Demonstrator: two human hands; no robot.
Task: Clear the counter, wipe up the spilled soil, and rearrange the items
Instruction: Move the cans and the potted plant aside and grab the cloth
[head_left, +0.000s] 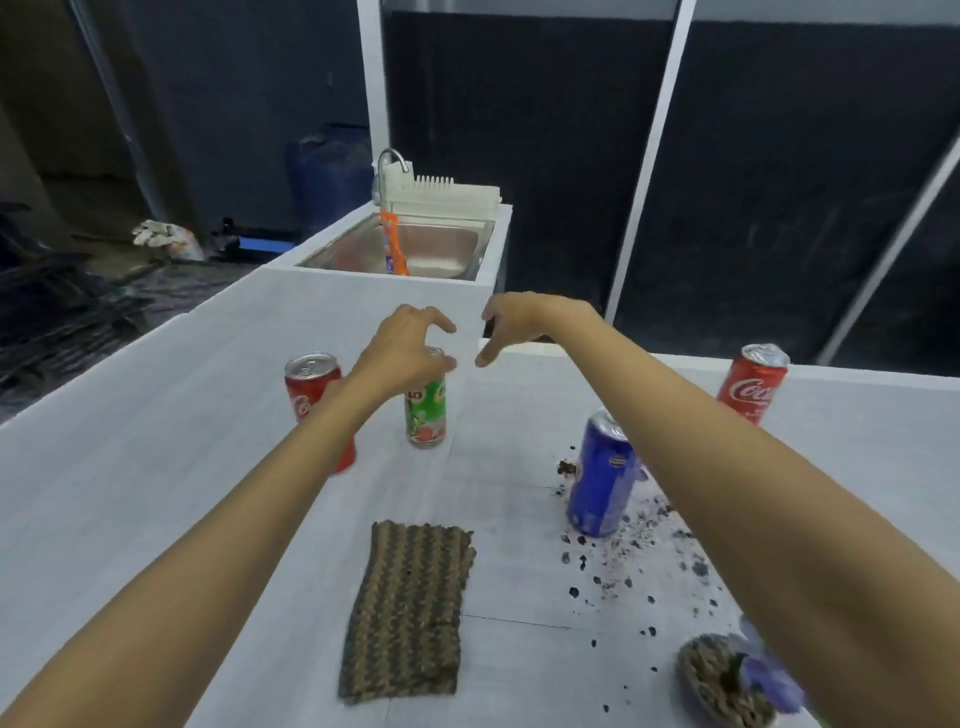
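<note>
Both arms reach out over the white counter (156, 467). My left hand (405, 348) hovers just above a green can (426, 410), fingers curled and apart, holding nothing. My right hand (514, 322) hangs beside it, also open and empty. A red can (311, 389) stands behind my left forearm. A blue can (602, 473) stands by dark spilled soil (639, 551) at the right. Another red can (753, 384) is at the far right. A brown woven cloth (410, 608) lies flat near the front. A tipped small pot (727, 680) with purple flowers rests at the lower right.
A steel sink (415, 249) with a tap (389, 161), a white dish rack (441, 195) and an orange bottle (392, 244) sits at the counter's far end. Dark panels form the back wall. The floor at the left holds dark clutter.
</note>
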